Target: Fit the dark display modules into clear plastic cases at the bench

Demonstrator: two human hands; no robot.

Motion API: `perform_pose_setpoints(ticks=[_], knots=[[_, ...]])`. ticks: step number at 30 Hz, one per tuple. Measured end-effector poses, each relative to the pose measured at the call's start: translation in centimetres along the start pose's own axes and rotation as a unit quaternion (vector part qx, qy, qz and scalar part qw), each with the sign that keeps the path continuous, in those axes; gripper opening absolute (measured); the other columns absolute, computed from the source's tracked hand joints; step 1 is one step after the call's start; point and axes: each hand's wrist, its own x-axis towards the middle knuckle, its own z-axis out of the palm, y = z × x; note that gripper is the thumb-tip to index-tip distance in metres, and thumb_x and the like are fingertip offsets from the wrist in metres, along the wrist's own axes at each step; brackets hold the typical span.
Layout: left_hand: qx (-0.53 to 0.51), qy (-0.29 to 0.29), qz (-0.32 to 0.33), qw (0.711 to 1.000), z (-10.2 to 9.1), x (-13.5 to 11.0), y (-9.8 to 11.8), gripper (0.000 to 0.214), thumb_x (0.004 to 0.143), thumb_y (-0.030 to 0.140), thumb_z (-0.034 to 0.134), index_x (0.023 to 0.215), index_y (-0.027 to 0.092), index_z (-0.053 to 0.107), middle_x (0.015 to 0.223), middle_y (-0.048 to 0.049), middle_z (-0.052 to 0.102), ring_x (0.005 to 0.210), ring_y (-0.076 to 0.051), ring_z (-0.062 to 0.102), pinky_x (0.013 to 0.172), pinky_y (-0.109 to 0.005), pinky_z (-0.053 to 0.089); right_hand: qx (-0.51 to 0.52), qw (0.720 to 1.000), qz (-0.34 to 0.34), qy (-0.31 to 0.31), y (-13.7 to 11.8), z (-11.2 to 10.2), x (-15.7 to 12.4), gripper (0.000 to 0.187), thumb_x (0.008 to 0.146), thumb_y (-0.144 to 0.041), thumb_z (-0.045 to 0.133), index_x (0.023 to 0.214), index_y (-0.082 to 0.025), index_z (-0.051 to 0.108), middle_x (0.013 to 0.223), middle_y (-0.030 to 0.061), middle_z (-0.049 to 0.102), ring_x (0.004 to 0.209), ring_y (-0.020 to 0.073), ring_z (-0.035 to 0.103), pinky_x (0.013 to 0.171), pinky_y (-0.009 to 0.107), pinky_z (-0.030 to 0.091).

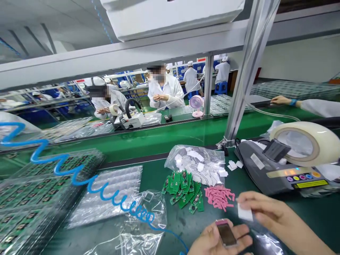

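Observation:
In my left hand (212,244) lies a small display module (226,234) with a dark screen and a pink strip along its top edge. The thumb presses on its side and the fingers curl under it. My right hand (268,212) pinches a small white rectangular piece (244,212) between thumb and fingers, a little above and to the right of the module, apart from it. Close by are a heap of pink strips (219,197) and a pile of green circuit boards (184,189). Behind them is a plastic bag (198,163) of white pieces.
A grey tape dispenser (260,166) with a big tape roll (326,141) stands at right. Trays of circuit boards (23,209), a clear tray (111,191) and a coiled blue hose (101,187) occupy the left. Across the green conveyor, people in white coats (170,88) work; a co-worker's hand (281,100) reaches in.

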Motion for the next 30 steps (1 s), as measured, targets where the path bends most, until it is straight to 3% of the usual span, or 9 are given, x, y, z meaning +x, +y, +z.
perform_pose_setpoints(ticks=[4, 7, 9, 13, 17, 20, 22, 26, 30], knots=[[-0.035, -0.002, -0.028, 0.999, 1.2, 0.1, -0.6, 0.033, 0.07, 0.033, 0.074, 0.098, 0.016, 0.07, 0.102, -0.0069, 0.072, 0.104, -0.022, 0.062, 0.096, -0.035, 0.039, 0.08, 0.993, 0.089, 0.01, -4.1, 2.1, -1.4, 0.013, 0.08, -0.032, 0.063, 0.078, -0.024, 0.074, 0.091, 0.0079, 0.07, 0.085, 0.0217, 0.067, 0.074, 0.028, 0.056], [-0.057, 0.008, -0.001, 0.998, 2.0, 0.0, -0.9, 0.028, 0.069, 0.027, 0.075, 0.092, 0.013, 0.071, 0.098, -0.0067, 0.073, 0.097, -0.017, 0.063, 0.096, -0.032, 0.04, 0.099, 0.983, 0.154, 0.023, -5.5, 3.1, -1.0, 0.021, 0.076, -0.03, 0.065, 0.094, -0.023, 0.072, 0.1, 0.0085, 0.069, 0.083, 0.0205, 0.067, 0.073, 0.03, 0.057], [-0.067, 0.02, 0.018, 0.997, 2.3, 0.0, -0.9, 0.024, 0.068, 0.024, 0.076, 0.088, 0.012, 0.072, 0.097, -0.0063, 0.073, 0.097, -0.017, 0.063, 0.097, -0.032, 0.041, 0.075, 0.983, 0.164, 0.029, -5.7, 3.2, -0.9, 0.025, 0.076, -0.027, 0.064, 0.1, -0.023, 0.07, 0.105, 0.0081, 0.068, 0.085, 0.0205, 0.067, 0.074, 0.031, 0.056], [-0.07, 0.027, 0.034, 0.997, 2.4, 0.0, -1.1, 0.022, 0.068, 0.023, 0.076, 0.086, 0.011, 0.072, 0.092, -0.0061, 0.073, 0.094, -0.015, 0.064, 0.096, -0.029, 0.043, -0.001, 0.99, 0.132, 0.04, -5.4, 3.0, -1.0, 0.014, 0.078, -0.023, 0.059, 0.085, -0.022, 0.072, 0.091, 0.0061, 0.07, 0.083, 0.0203, 0.065, 0.075, 0.031, 0.054], [-0.045, 0.02, 0.032, 0.998, 2.0, 0.0, -1.0, 0.023, 0.07, 0.027, 0.074, 0.089, 0.013, 0.073, 0.098, -0.0073, 0.073, 0.102, -0.02, 0.063, 0.097, -0.033, 0.044, 0.026, 0.992, 0.121, 0.036, -4.9, 2.8, -0.9, 0.014, 0.078, -0.02, 0.059, 0.082, -0.019, 0.072, 0.079, 0.0052, 0.068, 0.072, 0.0177, 0.063, 0.066, 0.028, 0.054], [-0.029, 0.025, 0.014, 0.999, 1.6, 0.1, -0.9, 0.023, 0.07, 0.027, 0.074, 0.09, 0.016, 0.073, 0.101, -0.0067, 0.073, 0.105, -0.022, 0.061, 0.098, -0.038, 0.044, 0.05, 0.987, 0.149, 0.034, -4.5, 2.8, -0.8, 0.015, 0.078, -0.02, 0.059, 0.085, -0.019, 0.072, 0.082, 0.0058, 0.068, 0.069, 0.0165, 0.064, 0.063, 0.027, 0.055], [-0.031, 0.031, 0.021, 0.999, 1.4, 0.3, -1.0, 0.022, 0.071, 0.026, 0.073, 0.089, 0.015, 0.073, 0.1, -0.0064, 0.073, 0.102, -0.02, 0.062, 0.099, -0.036, 0.044, 0.013, 0.986, 0.162, 0.048, -4.3, 3.1, -1.0, 0.017, 0.078, -0.021, 0.059, 0.089, -0.02, 0.072, 0.085, 0.006, 0.069, 0.072, 0.0177, 0.066, 0.065, 0.028, 0.056], [-0.043, 0.033, 0.035, 0.998, 1.4, 1.0, -1.4, 0.019, 0.071, 0.023, 0.073, 0.087, 0.013, 0.073, 0.093, -0.0067, 0.074, 0.095, -0.016, 0.065, 0.096, -0.03, 0.045, -0.155, 0.978, 0.086, 0.111, -4.0, 4.3, -2.4, 0.022, 0.084, -0.021, 0.051, 0.092, -0.021, 0.072, 0.089, 0.0061, 0.073, 0.082, 0.0213, 0.068, 0.073, 0.033, 0.056], [-0.037, 0.05, 0.039, 0.997, 2.0, 1.6, -1.7, 0.018, 0.071, 0.024, 0.074, 0.083, 0.011, 0.073, 0.089, -0.0067, 0.074, 0.089, -0.013, 0.065, 0.089, -0.022, 0.046, -0.293, 0.939, -0.038, 0.177, -3.9, 5.3, -3.8, 0.025, 0.086, -0.015, 0.048, 0.099, -0.019, 0.069, 0.096, 0.006, 0.072, 0.079, 0.0201, 0.069, 0.068, 0.03, 0.058]])
